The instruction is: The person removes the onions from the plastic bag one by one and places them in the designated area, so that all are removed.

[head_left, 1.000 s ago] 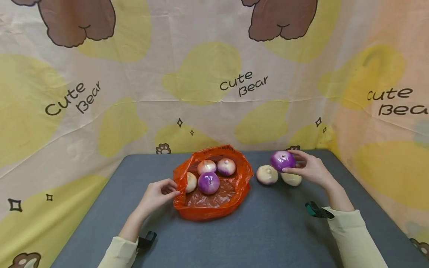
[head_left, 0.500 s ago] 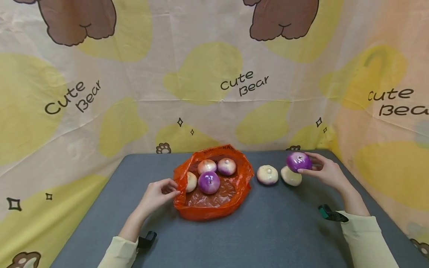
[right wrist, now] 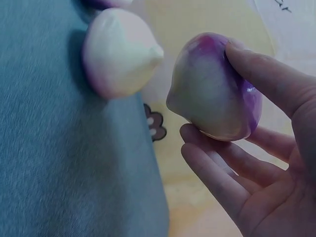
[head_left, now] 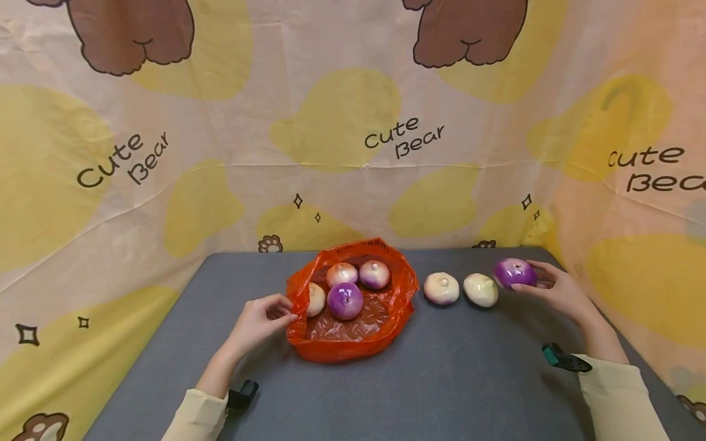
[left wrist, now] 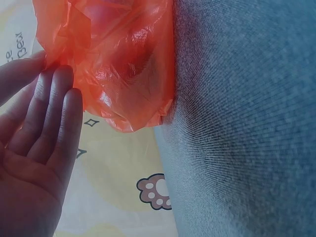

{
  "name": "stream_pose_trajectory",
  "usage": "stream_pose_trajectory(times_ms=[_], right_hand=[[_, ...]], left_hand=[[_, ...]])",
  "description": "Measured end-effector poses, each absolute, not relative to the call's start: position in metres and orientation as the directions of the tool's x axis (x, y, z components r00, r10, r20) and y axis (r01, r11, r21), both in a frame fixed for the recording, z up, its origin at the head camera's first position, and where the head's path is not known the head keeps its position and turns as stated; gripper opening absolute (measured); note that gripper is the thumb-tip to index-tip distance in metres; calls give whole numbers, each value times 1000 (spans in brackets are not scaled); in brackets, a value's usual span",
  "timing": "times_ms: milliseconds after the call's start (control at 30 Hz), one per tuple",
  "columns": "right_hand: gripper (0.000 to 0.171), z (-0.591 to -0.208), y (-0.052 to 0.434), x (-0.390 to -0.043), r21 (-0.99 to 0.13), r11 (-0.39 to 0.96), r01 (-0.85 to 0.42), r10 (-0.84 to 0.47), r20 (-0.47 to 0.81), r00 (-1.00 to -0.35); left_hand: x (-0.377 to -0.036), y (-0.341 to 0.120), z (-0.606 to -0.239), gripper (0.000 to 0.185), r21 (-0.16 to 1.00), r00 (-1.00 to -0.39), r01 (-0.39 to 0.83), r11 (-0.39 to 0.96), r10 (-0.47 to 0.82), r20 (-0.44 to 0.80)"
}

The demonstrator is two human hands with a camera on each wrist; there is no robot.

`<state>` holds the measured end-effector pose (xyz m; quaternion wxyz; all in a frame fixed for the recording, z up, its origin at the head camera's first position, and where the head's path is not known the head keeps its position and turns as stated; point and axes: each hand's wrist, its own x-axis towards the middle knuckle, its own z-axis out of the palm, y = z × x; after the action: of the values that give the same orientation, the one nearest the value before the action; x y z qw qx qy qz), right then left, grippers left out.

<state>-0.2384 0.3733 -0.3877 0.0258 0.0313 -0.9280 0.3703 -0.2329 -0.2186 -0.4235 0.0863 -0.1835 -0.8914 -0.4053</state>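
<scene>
My left hand (head_left: 262,320) pinches the left rim of a red plastic bag (head_left: 342,350), thumb against fingertips on the film, as the left wrist view shows. Inside the wide-mouthed bag lie several onions, among them a purple onion (head_left: 345,301) in front and a paler onion (head_left: 374,274) behind it. On the right, my right hand (head_left: 559,293) holds another purple onion (right wrist: 215,89) between thumb and fingers. In the right wrist view its pale pointed end faces away from the palm. Just left of it sits a whitish onion (head_left: 481,290).
A second pale onion (head_left: 441,288) rests between the bag and the whitish one, forming a row. Everything stands toward the far side of a grey table (head_left: 386,392). Right behind the table's back edge hangs a printed cloth (head_left: 342,202), which also runs along both sides.
My right hand has carried the purple onion rightward and slightly lower, from above the two pale onions to the right of them. The left hand and the bag stay where they were.
</scene>
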Motion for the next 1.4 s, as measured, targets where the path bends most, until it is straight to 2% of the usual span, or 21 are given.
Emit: stream_pose_trajectory(times_ms=[200, 700, 1400], right_hand=[[78, -397, 385, -238, -672, 738, -66, -31, 64, -997], [87, -421, 402, -246, -608, 792, 48, 10, -66, -998], [85, -431, 402, -251, -610, 792, 21, -41, -87, -995]], left_hand=[[-234, -219, -425, 12, 691, -915, 403, 600, 261, 307], [-237, -221, -424, 14, 690, -909, 417, 591, 277, 312], [-237, -220, -425, 14, 701, -914, 406, 586, 277, 298]])
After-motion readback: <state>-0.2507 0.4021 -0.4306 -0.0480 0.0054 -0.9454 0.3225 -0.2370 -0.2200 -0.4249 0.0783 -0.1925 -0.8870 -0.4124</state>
